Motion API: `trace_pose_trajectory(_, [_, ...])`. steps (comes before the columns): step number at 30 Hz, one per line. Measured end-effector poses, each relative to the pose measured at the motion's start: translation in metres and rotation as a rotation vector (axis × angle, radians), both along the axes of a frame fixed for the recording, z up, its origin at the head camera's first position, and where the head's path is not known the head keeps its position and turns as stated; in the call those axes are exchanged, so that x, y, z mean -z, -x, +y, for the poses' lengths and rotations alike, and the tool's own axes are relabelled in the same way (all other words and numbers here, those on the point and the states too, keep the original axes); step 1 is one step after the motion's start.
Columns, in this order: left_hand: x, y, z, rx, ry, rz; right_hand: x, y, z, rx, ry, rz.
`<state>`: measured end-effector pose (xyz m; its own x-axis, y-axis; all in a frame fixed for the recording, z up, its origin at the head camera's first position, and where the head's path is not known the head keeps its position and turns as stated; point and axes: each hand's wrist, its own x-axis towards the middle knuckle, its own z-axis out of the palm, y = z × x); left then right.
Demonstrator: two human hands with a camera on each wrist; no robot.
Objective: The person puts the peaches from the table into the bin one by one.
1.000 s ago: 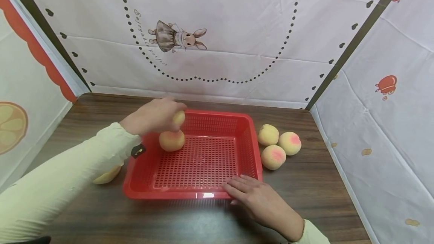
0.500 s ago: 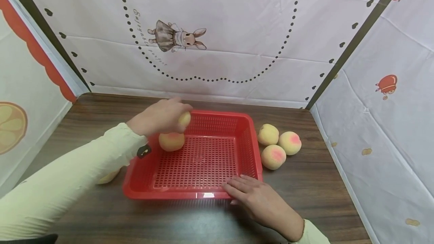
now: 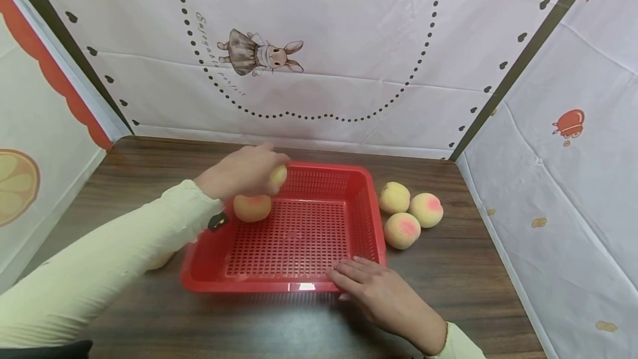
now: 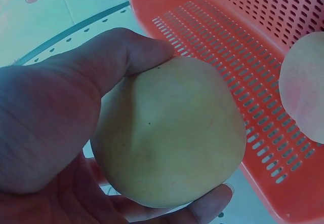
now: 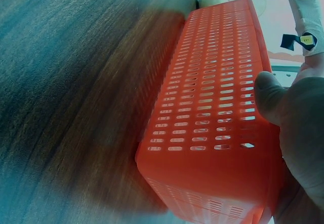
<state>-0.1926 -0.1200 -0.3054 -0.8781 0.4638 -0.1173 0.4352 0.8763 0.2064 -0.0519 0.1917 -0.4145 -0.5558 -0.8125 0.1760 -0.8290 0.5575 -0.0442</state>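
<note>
On the surface [image 3: 279,326] we see the basket [image 3: 259,286] lying lengthwise from left to right; our right hand [image 3: 374,292] grips its near right corner, our left hand [image 3: 241,172] holds a peach [image 4: 174,133] above its far left end, near another peach [image 3: 252,209] inside; the left wrist view bares the held peach, partly hidden in the head view

Left hand [image 4: 61,117] grips yellow peach [image 4: 169,133] | red slotted basket [image 4: 296,188] beyond | second peach [image 4: 306,87] at right edge
</note>
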Motion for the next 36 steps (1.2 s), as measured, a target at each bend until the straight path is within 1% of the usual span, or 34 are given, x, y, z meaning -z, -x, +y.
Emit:
trace_pose_trajectory(7, [0.001, 0.0, 0.006, 0.01, -0.004, 0.015, 0.001, 0.0, 0.0, -0.003, -0.001, 0.01])
trace_pose_trajectory(12, [0.001, 0.001, 0.009, 0.024, -0.003, 0.026, 0.0, 0.0, 0.0, 0.003, -0.01, -0.002])
trace_pose_trajectory(18, [0.0, 0.0, 0.014, 0.027, -0.007, 0.016, -0.001, 0.0, 0.0, 0.007, -0.019, -0.015])
trace_pose_trajectory(29, [0.001, -0.001, 0.023, 0.034, 0.012, 0.025, 0.001, 0.0, 0.001, -0.007, 0.008, 0.03])
trace_pose_trajectory(36, [0.003, 0.001, 0.025, 0.051, 0.019, 0.029, 0.001, 0.0, 0.001, -0.005, 0.006, 0.023])
